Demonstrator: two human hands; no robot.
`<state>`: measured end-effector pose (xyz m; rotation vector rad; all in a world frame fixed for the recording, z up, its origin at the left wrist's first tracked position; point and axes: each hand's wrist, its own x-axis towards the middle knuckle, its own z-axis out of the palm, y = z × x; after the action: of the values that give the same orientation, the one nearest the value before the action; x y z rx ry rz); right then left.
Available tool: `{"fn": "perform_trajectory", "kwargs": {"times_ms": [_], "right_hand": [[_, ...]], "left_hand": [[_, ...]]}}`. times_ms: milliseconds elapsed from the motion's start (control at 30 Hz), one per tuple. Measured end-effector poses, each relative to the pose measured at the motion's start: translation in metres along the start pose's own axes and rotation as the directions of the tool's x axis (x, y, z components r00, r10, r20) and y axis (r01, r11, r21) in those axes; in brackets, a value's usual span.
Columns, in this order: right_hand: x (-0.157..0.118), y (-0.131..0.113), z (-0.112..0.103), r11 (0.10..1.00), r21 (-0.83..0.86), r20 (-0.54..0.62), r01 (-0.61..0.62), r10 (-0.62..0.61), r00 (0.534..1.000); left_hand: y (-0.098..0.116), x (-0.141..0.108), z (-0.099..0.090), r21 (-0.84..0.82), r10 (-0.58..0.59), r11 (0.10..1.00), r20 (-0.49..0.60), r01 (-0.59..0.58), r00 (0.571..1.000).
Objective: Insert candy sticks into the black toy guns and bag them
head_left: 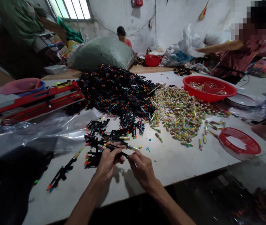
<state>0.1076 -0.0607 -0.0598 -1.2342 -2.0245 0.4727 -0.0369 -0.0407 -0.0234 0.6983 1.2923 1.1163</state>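
Free lane R along nr edge of tbl [177,162], toy-gun pile [119,90] & tube heap [178,112] blocking ahead.

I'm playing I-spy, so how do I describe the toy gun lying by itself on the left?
Find the white table, then the big black pile on it. Come nearer and look left of the left hand for a black toy gun. Unlike the bunched guns nearby, it lies alone, orange tip nearest you.
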Motion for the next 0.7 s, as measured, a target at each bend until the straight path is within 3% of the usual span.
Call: {"fn": "perform_trajectory", "kwargs": {"times_ms": [67, 100, 133, 167, 200, 233, 267, 300, 333, 433, 500, 600, 700], "right_hand": [[0.008, 0.007, -0.012, 0.999, -0.03, 0.051, 0.019, -0.017, 0.999], [0.014, 0.016, -0.022, 0.998, -0.068, 0.064, -0.002, 0.006, 0.998], [0.02, 0.027, -0.033, 0.988, -0.14, 0.063, -0.06, 0.069, 0.996], [0.026, 0.04, -0.045, 0.959, -0.241, 0.052, -0.153, 0.17, 0.984], [0.033, 0.055, -0.057, 0.897, -0.357, 0.033, -0.26, 0.29, 0.956], [0.04, 0.069, -0.066, 0.82, -0.463, 0.036, -0.337, 0.397, 0.917], [0.047, 0.082, -0.074, 0.754, -0.544, 0.052, -0.368, 0.467, 0.883], [0.052, 0.092, -0.079, 0.712, -0.6, 0.079, -0.364, 0.506, 0.859], [0.056, 0.099, -0.08, 0.698, -0.629, 0.11, -0.343, 0.516, 0.85], [0.054, 0.102, -0.074, 0.707, -0.638, 0.136, -0.306, 0.494, 0.859], [0.046, 0.097, -0.066, 0.704, -0.638, 0.122, -0.312, 0.492, 0.862], [0.03, 0.093, -0.063, 0.739, -0.582, 0.064, -0.339, 0.458, 0.887], [0.019, 0.093, -0.07, 0.853, -0.279, -0.025, -0.441, 0.453, 0.891]], "left_hand": [[0.011, 0.005, -0.013, 0.267, 0.127, 0.959, -0.126, -0.089, 0.984], [0.018, 0.009, -0.018, 0.452, 0.261, 0.882, -0.225, -0.137, 0.939], [0.026, 0.014, -0.022, 0.63, 0.427, 0.76, -0.302, -0.158, 0.852], [0.035, 0.021, -0.023, 0.772, 0.59, 0.617, -0.326, -0.151, 0.739], [0.042, 0.031, -0.019, 0.875, 0.705, 0.466, -0.276, -0.133, 0.653], [0.049, 0.044, -0.012, 0.937, 0.759, 0.323, -0.176, -0.129, 0.627], [0.054, 0.06, 0.0, 0.965, 0.766, 0.209, -0.062, -0.156, 0.64], [0.057, 0.077, 0.015, 0.974, 0.677, 0.089, 0.094, -0.207, 0.73], [0.058, 0.097, 0.031, 0.967, 0.603, 0.049, 0.171, -0.25, 0.779], [0.051, 0.149, 0.077, 0.949, 0.493, 0.009, 0.269, -0.314, 0.828], [0.042, 0.17, 0.094, 0.94, 0.453, -0.003, 0.306, -0.342, 0.837], [0.029, 0.174, 0.098, 0.912, 0.436, -0.028, 0.379, -0.408, 0.816], [0.024, 0.153, 0.087, 0.869, 0.451, -0.055, 0.461, -0.492, 0.764]]}}
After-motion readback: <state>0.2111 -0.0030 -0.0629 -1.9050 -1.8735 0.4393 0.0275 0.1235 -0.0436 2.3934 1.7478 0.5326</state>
